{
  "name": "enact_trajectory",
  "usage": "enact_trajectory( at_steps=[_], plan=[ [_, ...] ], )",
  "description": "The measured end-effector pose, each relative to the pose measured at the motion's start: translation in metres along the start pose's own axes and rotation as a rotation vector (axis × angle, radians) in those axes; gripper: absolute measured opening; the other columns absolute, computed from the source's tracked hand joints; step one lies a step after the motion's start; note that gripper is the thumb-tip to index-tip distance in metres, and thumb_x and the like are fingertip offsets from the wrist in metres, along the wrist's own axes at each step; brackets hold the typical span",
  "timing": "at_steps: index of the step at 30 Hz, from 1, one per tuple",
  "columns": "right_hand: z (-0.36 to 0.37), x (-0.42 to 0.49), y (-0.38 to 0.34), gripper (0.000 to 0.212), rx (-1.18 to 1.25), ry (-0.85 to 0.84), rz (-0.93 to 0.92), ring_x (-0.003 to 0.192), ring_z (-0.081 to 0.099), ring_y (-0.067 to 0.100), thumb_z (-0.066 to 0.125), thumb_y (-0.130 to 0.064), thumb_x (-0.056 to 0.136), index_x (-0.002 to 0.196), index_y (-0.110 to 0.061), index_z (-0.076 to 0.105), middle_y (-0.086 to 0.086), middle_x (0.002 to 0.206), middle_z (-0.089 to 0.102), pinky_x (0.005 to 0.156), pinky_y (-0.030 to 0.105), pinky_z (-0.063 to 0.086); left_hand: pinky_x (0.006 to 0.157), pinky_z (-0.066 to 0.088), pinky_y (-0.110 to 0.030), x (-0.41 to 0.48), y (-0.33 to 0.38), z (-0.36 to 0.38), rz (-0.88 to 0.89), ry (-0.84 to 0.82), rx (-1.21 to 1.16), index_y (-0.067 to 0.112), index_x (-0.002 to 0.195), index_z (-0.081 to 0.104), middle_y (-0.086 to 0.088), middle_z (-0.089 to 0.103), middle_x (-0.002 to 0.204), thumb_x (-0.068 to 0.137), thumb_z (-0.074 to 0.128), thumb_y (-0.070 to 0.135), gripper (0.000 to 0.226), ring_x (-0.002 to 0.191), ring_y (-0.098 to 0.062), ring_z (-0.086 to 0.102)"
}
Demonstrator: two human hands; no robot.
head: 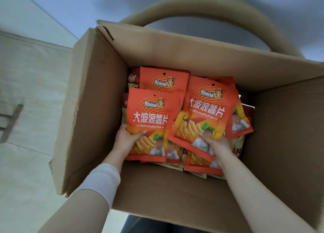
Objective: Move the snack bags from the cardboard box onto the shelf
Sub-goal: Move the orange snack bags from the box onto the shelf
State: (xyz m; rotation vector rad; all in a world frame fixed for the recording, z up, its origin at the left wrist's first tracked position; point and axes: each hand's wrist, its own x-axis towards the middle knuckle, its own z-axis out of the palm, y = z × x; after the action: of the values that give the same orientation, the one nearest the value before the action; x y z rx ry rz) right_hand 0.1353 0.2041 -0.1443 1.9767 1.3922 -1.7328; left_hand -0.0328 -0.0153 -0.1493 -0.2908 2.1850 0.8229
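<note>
hands are both down inside the cardboard box, and each is closed on its own share of the orange snack bags. our left hand pinches the lower left corner of the left bag, thumb on the printed face and the other fingers hidden behind it; there look to be more bags stacked behind that front one, though we cannot tell how many the hand really has. our right hand clamps the bottom edge of the right bag, which sits tilted and overlaps the pile beneath. many more bags lie loose under and behind these two, so the box is far from emptied. the shelf is not in view, so we cannot say which way to carry.

to do this lift well, we judge that we should firm up both grips before raising anything: slick film bags held by a corner tend to fan out and slide. we would square each bundle against the pile, get the fingers well under the back bag, and lift straight up so the top edges clear the tall box walls and the open flap without catching. keeping the two bundles apart stops them dragging neighbours out. if a bundle feels loose, we take fewer.
</note>
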Motion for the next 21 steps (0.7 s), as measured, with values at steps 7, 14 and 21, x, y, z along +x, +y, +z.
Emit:
enact_trajectory(
  at_steps=[7, 14, 21],
  plan=[
    [-0.026, -0.063, 0.002, 0.008, 0.077, 0.023, -0.123, 0.094, 0.059, 0.021, 0.065, -0.023, 0.085, 0.092, -0.022, 0.061, -0.003, 0.094, 0.065, 0.083, 0.035, 0.047, 0.082, 0.05, -0.031, -0.043, 0.028, -0.032, 0.151, -0.143, -0.129, 0.025, 0.11, 0.052, 0.008, 0.064, 0.099, 0.071, 0.08, 0.027, 0.049, 0.09, -0.011, 0.062],
    [-0.101, -0.174, 0.041, 0.02, 0.181, 0.189, -0.29, 0.076, 0.064, 0.011, 0.076, -0.022, 0.075, 0.091, -0.018, 0.064, -0.003, 0.086, 0.069, 0.062, 0.023, 0.05, 0.057, 0.052, -0.017, -0.116, 0.077, -0.064, 0.405, -0.284, -0.249, 0.03, 0.086, 0.062, 0.012, 0.072, 0.076, 0.069, 0.08, 0.016, 0.028, 0.07, -0.004, 0.07],
    [-0.179, -0.295, 0.111, 0.023, 0.235, 0.498, -0.342, 0.06, 0.048, 0.016, 0.074, -0.03, 0.077, 0.069, -0.016, 0.058, 0.0, 0.065, 0.054, 0.055, 0.025, 0.035, 0.056, 0.048, -0.006, -0.246, 0.127, -0.048, 0.749, -0.531, -0.24, 0.035, 0.093, 0.059, 0.026, 0.07, 0.078, 0.069, 0.08, 0.022, 0.035, 0.072, 0.007, 0.066]
  ],
)
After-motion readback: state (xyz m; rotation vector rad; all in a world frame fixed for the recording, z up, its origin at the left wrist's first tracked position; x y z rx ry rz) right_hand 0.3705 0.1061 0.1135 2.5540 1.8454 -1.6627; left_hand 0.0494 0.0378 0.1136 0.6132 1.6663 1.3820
